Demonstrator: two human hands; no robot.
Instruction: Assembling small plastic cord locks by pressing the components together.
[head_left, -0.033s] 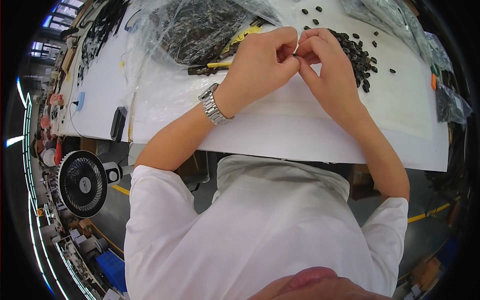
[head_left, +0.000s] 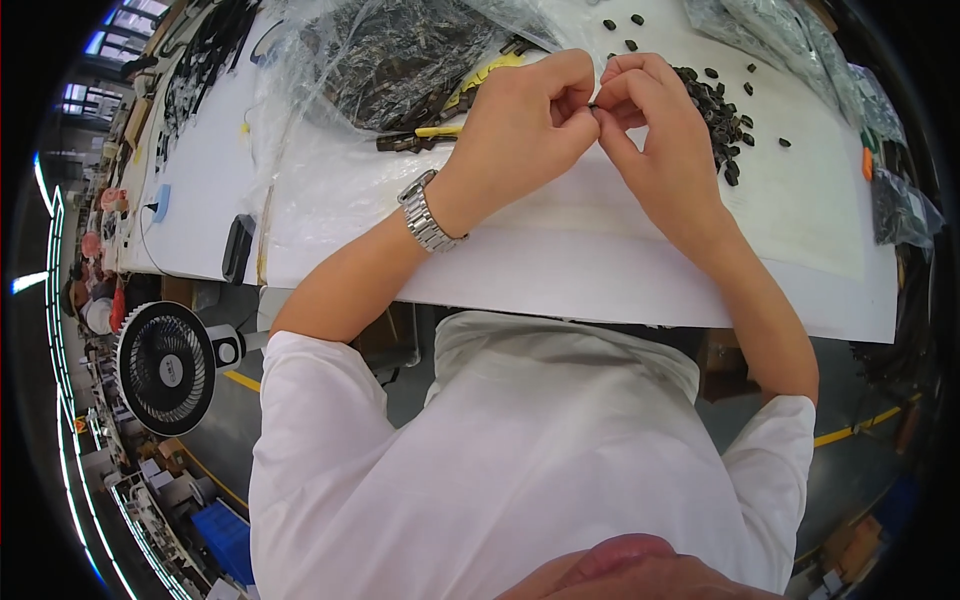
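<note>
Above the white-covered table, my left hand (head_left: 525, 130) and my right hand (head_left: 665, 150) meet fingertip to fingertip. Both are closed in a pinch. A tiny dark piece (head_left: 594, 106) shows between the fingertips, mostly covered, so its kind cannot be made out. Just beyond my right hand lies a heap of small black oval pieces (head_left: 718, 118), with several loose ones scattered around it. Left of my left hand rests a clear plastic bag (head_left: 395, 75) full of dark brown pieces. Some dark pieces with a yellow strip (head_left: 438, 131) stick out near its lower edge.
Black cords (head_left: 205, 65) lie at the far left of the table. A flat black object (head_left: 237, 248) sits at its left edge, above a round fan (head_left: 165, 368). Clear plastic bags (head_left: 790, 45) and an orange-handled tool (head_left: 867, 162) lie at the right.
My hands stay together in the same place, with only a very slight shift of the fingertips and the tiny dark piece. Nothing else has visibly moved.
</note>
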